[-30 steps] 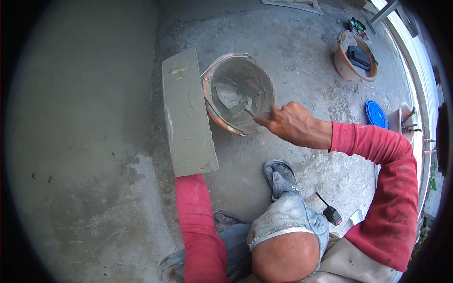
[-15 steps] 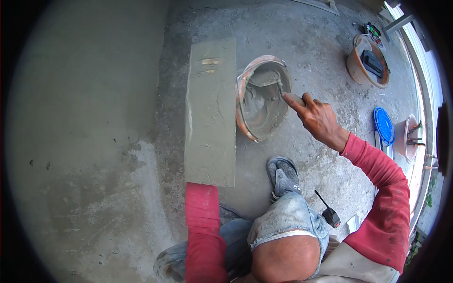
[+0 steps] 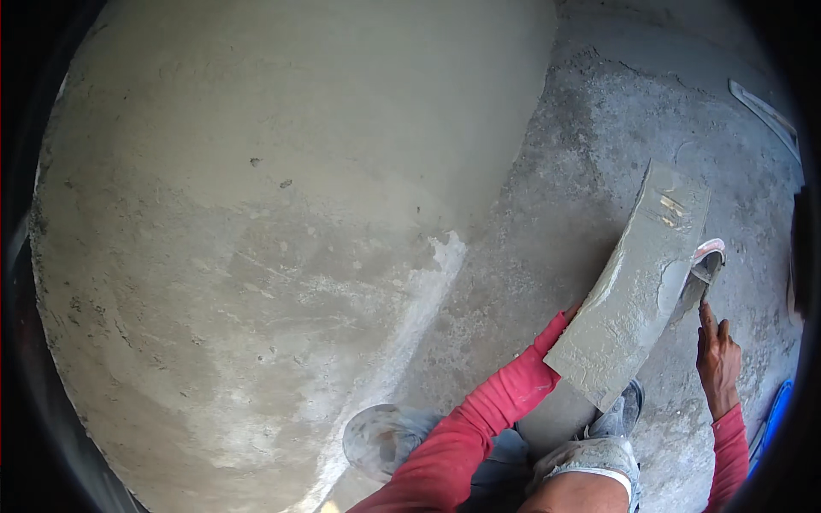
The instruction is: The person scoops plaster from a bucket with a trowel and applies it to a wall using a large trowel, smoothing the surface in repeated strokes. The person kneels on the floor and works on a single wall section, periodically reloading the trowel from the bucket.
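A long rectangular hawk (image 3: 629, 286), coated in wet grey plaster, slants across the right half of the view. My left hand (image 3: 571, 313) supports it from beneath; only a small part of that hand shows at its left edge, and the fingers are mostly hidden. My right hand (image 3: 719, 359) is closed round the handle of a plaster-smeared trowel (image 3: 705, 272), beyond the hawk's right edge. Behind them, the bucket (image 3: 711, 246) shows only part of its rim, the hawk covering most of it. A smooth patch of plaster lies along the hawk's right edge.
A large plastered wall surface (image 3: 342, 111) fills the left and upper view, smooth above and rough below. Rough concrete floor (image 3: 547, 231) runs beside it. My shoe (image 3: 629, 406) is just below the hawk. A blue lid (image 3: 776, 419) and a pale frame (image 3: 765, 118) lie at the right.
The view has swung left toward the wall, so the bucket and hawk now appear farther right. The hawk has tilted and covers most of the bucket. My right hand and trowel are nearer its edge.
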Available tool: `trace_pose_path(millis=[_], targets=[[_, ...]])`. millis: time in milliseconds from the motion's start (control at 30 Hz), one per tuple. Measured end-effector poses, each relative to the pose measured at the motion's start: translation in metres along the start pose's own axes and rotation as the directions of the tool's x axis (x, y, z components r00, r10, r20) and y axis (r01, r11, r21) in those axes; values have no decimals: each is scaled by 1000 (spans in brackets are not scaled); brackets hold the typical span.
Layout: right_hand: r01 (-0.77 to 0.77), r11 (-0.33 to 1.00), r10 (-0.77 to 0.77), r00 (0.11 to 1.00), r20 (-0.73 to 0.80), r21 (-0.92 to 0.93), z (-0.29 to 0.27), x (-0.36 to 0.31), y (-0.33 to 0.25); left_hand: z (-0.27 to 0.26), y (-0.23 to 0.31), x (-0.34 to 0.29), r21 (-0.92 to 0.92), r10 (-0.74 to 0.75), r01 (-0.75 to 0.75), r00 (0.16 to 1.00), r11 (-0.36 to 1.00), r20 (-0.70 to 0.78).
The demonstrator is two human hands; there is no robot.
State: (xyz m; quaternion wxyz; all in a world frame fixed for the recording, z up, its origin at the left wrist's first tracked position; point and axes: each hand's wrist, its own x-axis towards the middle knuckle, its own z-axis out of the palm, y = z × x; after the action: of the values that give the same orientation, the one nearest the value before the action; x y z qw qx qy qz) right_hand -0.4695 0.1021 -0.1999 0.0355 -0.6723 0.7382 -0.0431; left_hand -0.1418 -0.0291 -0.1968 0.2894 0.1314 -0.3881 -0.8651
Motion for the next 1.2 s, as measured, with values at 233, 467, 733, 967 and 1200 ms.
trace_pose_path(millis=[233,467,733,967,1200], targets=[[-116,763,-125,938,322,636,-25,40,31,-13,21,53,-90,68,-61,995,994,74],[-558,485,-91,734,673,673,-4,38,45,9,24,85,-576,-70,-147,939,804,-337],[-709,-140,-214,703,678,691,64,-6,-1,-14,37,79,-232,-28,21,999,972,-25],[-621,-434,-257,779,571,652,34,-6,-27,-7,58,92,-342,-42,90,989,935,143],[-606,-388,-98,776,623,694,-79,9,-21,-42,80,88,-360,-1,17,999,933,44]])
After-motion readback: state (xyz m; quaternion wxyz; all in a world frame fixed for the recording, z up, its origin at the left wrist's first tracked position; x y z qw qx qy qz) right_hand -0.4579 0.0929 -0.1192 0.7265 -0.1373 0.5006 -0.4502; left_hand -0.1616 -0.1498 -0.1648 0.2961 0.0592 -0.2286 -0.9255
